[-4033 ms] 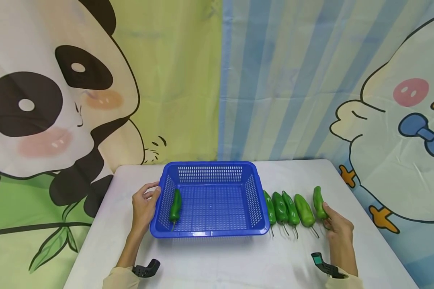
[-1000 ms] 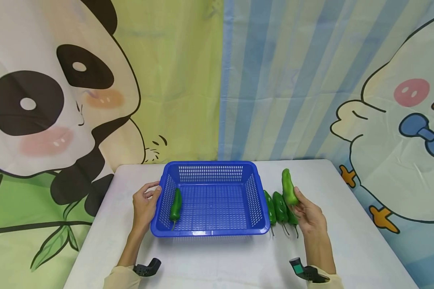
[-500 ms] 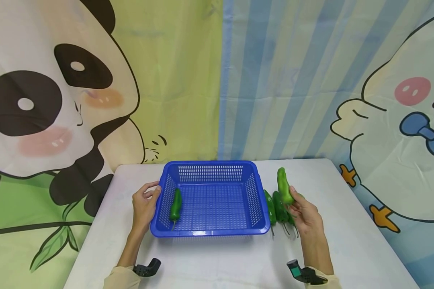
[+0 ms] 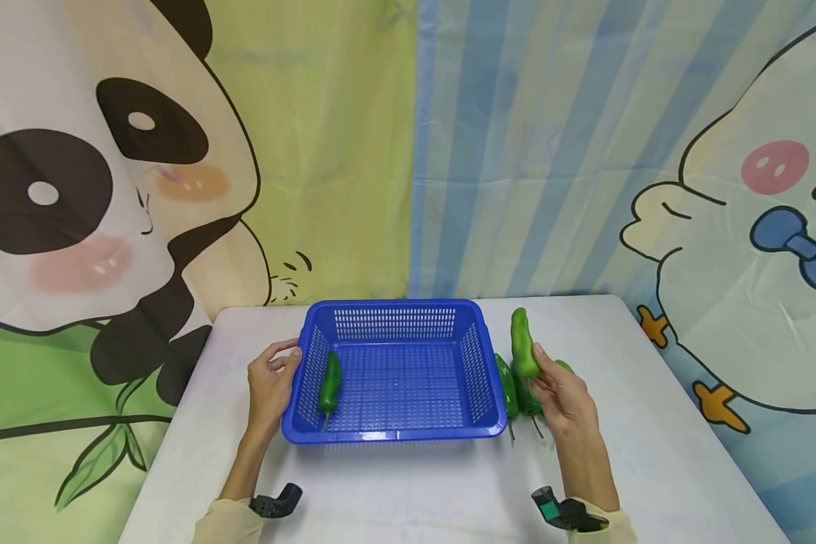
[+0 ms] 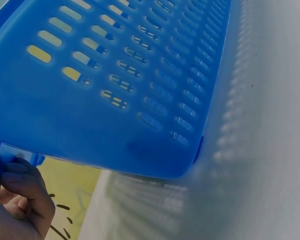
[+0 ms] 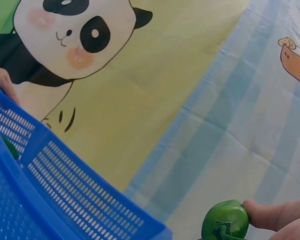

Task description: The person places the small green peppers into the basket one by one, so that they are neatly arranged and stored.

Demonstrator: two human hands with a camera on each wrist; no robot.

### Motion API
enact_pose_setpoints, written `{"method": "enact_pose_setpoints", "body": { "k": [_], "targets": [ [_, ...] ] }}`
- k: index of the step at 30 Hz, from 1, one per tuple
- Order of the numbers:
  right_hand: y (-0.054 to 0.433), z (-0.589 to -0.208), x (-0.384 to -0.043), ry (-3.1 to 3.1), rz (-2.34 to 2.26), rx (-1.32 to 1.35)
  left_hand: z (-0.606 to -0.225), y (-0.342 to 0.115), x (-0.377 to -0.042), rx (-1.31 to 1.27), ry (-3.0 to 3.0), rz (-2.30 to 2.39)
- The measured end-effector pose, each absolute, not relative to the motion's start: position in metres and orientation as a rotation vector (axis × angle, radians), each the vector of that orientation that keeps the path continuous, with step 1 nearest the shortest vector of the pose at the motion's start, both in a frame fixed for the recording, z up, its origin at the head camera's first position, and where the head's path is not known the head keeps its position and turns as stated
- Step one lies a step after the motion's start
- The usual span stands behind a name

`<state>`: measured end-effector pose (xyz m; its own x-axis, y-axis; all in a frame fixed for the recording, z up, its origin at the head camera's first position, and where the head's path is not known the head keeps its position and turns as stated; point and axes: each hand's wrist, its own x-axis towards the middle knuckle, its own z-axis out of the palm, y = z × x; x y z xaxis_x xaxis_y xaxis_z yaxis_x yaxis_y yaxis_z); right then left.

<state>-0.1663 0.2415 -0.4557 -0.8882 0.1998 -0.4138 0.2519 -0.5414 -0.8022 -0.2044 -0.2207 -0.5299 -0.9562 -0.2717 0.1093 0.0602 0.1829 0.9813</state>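
My left hand (image 4: 270, 385) grips the left rim of a blue plastic basket (image 4: 396, 436); in the left wrist view its fingers (image 5: 27, 187) curl at the basket's rim. One dark green pepper (image 4: 329, 381) lies inside at the left end. Just right of the basket, my right hand (image 4: 566, 393) pinches a lighter green pepper (image 4: 522, 344), raised with its tip pointing up. From the right wrist camera, this pepper (image 6: 225, 221) shows its stem end, with the thumb against its side. Below it two dark green peppers (image 4: 506, 385) lie beside the basket, partly covered.
Another green pepper (image 4: 564, 366) peeks out behind my right hand, mostly hidden. A white-covered table (image 4: 408, 491) carries everything. Cartoon-printed curtains (image 4: 340, 189) hang along its back and sides.
My right hand has lifted the pepper from the far right of the row and carried it left, towards the basket's right rim. The left hand and basket have stayed put.
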Motion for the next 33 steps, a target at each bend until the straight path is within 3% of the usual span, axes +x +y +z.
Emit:
{"method": "enact_pose_setpoints", "body": {
  "k": [33],
  "targets": [
    [0.186,-0.444,-0.168,1.537,-2.584,0.527,-0.528,-0.221,-0.204,0.203,-2.2,-1.845]
  ]
}}
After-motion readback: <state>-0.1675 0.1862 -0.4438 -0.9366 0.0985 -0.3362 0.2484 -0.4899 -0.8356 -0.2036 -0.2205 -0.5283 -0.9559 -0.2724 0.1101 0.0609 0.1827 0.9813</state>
